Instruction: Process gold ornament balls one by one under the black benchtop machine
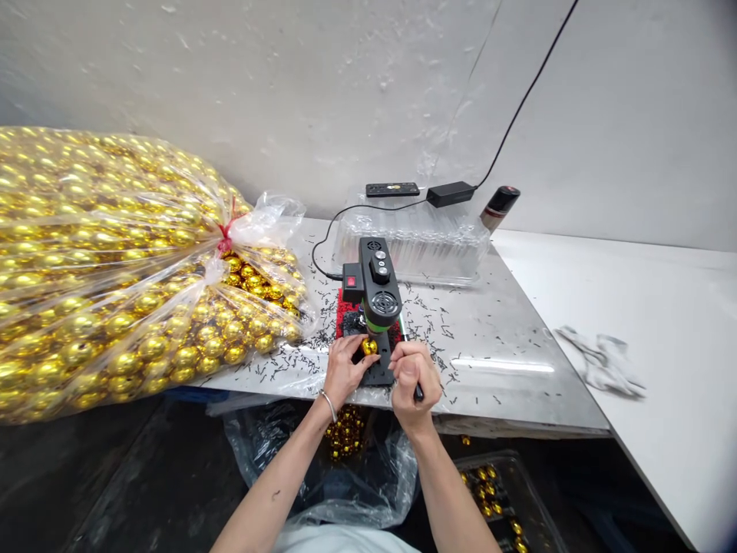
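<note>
2 hands at the table's (507, 361) near edge: my left hand (343, 370) pinches 1 gold ball (369, 346) under the upright black machine (375, 288); my right hand (412, 378) fists a dark tool (418, 393), pointing down.

Huge clear bag of gold balls (97, 269) well left of the grip, clear plastic trays (411, 246) beyond it, power adapter (451, 193) and remote (392, 189) atop them, crumpled white gloves (602, 361) far right, black shavings (461, 322) strewn over the surface (518, 369).
</note>
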Motion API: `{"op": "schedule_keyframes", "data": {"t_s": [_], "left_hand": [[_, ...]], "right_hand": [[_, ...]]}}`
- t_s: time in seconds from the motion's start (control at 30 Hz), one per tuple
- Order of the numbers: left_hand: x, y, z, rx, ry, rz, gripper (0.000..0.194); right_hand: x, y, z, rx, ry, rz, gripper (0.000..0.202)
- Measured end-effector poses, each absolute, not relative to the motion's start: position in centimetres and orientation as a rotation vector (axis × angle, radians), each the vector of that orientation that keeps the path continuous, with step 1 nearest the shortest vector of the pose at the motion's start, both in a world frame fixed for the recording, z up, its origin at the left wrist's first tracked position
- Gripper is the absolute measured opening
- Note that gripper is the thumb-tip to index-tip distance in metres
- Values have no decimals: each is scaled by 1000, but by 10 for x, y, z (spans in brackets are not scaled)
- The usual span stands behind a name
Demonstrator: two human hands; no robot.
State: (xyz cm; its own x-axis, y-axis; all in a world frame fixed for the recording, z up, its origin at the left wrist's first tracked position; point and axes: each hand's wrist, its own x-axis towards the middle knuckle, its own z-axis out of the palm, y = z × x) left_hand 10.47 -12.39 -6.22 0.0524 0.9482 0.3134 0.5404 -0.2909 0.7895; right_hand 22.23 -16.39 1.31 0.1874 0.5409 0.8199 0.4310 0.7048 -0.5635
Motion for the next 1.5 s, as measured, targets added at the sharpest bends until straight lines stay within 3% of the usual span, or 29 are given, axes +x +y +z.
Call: {"op": "schedule_keyframes", "data": {"t_s": [0.6, 0.77, 1.03, 1.23, 1.37, 1.5], "left_hand": [[104, -126, -69, 1840, 1468, 1183, 32], [105, -123, -67, 1833, 1445, 1210, 32], [95, -155, -58, 1989, 1428, 1290, 38], [74, -220, -66, 2377, 1363, 1183, 52], [50, -191, -55, 2238, 1707, 1335, 26], [11, -113, -25, 2044, 2017, 1331, 24]], "right_hand": [[233, -152, -40, -809, -1585, -82, 30], [234, -154, -24, -803, -1623, -74, 28], [225, -158, 46, -922, -1421, 129, 29], [223, -163, 31, -899, -1396, 150, 28], [221, -162, 20, -901, -1346, 157, 29], [222, -161, 17, -910, -1352, 157, 29]]}}
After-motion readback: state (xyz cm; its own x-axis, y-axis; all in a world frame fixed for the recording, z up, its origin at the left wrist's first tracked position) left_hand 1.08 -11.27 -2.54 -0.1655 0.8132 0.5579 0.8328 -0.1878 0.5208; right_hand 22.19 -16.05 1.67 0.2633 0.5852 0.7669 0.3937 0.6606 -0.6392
